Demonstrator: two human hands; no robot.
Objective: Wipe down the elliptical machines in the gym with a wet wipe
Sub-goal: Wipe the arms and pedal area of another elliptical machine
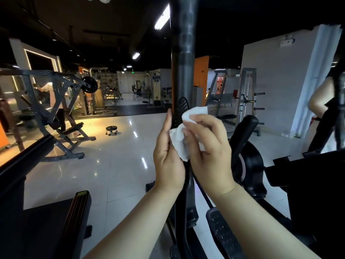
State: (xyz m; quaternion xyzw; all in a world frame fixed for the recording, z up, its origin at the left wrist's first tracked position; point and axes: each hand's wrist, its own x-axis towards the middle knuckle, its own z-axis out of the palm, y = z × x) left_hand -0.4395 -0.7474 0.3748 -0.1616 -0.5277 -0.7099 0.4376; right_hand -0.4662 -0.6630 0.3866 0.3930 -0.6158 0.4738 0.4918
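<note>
A black elliptical machine stands right in front of me, its tall handle bar [183, 53] rising up the middle of the view and its ribbed pedal [223, 230] low on the right. A crumpled white wet wipe [180, 135] sits against the bar at chest height. My left hand [168, 152] cups the bar and the wipe from the left, fingers upright. My right hand [207, 146] pinches the wipe from the right, fingers curled over it. The part of the bar behind both hands is hidden.
A black bench [56, 221] lies at lower left, with a weight rack [61, 113] beyond it. A small wheeled stool [111, 130] stands on the glossy tiled floor. Another person's arm [321, 98] shows at the right edge beside a second dark machine [308, 184].
</note>
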